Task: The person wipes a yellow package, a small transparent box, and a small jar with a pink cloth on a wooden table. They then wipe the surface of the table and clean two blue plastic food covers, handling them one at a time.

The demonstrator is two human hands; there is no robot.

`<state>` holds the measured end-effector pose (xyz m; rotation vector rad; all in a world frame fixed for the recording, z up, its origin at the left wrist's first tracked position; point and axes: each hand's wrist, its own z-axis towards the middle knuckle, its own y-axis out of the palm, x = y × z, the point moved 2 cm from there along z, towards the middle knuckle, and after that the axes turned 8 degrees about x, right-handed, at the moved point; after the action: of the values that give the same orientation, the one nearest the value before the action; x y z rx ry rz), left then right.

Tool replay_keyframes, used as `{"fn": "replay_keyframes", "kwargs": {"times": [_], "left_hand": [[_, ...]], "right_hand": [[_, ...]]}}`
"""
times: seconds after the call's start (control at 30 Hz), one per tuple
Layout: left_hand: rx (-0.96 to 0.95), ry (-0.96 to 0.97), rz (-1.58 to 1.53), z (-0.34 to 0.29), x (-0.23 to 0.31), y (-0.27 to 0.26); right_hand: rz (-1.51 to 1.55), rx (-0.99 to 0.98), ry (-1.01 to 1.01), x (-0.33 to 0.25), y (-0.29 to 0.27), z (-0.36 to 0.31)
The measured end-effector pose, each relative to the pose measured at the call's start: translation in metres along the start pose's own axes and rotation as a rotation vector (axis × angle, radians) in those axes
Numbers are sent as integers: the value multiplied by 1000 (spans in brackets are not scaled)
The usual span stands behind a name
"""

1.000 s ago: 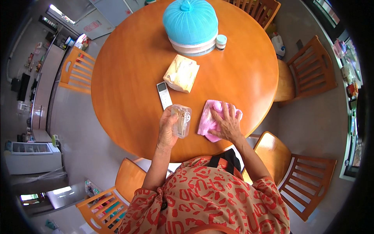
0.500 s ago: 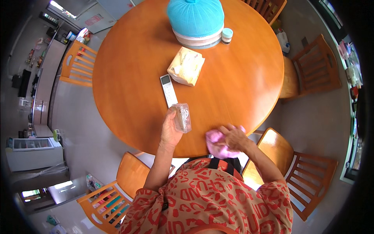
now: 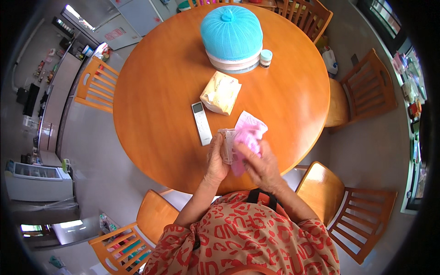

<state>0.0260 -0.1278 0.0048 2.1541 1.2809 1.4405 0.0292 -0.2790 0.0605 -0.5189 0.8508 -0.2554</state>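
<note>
My left hand (image 3: 217,160) grips a small clear plastic box (image 3: 228,146) above the near part of the round wooden table (image 3: 156,123). Whatever is inside the box is hard to make out. In my right hand (image 3: 262,168) a pink cloth (image 3: 250,130) is bunched, pressed against the right side of the box, with one end sticking up and away from me. Just left of the box lies a white remote control (image 3: 201,126). Beyond it sits a yellowish soft pack of tissues (image 3: 221,93).
A blue mesh food cover (image 3: 231,36) stands at the table's far side, with a small lidded jar (image 3: 266,58) beside it. Wooden chairs surround the table, including one at the near right (image 3: 321,183) and one at the near left (image 3: 157,211). A white chest freezer (image 3: 39,181) stands far left.
My right hand has brought the pink cloth up and left from the table's near edge to the box. The left hand and box have shifted right, and my view has tilted slightly.
</note>
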Motion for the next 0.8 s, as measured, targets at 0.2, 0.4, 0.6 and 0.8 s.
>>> {"fn": "replay_keyframes", "kwargs": {"times": [0.2, 0.4, 0.6, 0.8], "left_hand": [[-308, 41, -55, -10, 5, 14], [-166, 61, -81, 1, -6, 3], [-90, 43, -104, 2, 0, 5], [-85, 113, -32, 8, 1, -5]], "right_hand": [[187, 156, -54, -1, 22, 9], [235, 267, 58, 13, 24, 33], [153, 75, -140, -2, 15, 15], [367, -319, -1, 8, -12, -10]]}}
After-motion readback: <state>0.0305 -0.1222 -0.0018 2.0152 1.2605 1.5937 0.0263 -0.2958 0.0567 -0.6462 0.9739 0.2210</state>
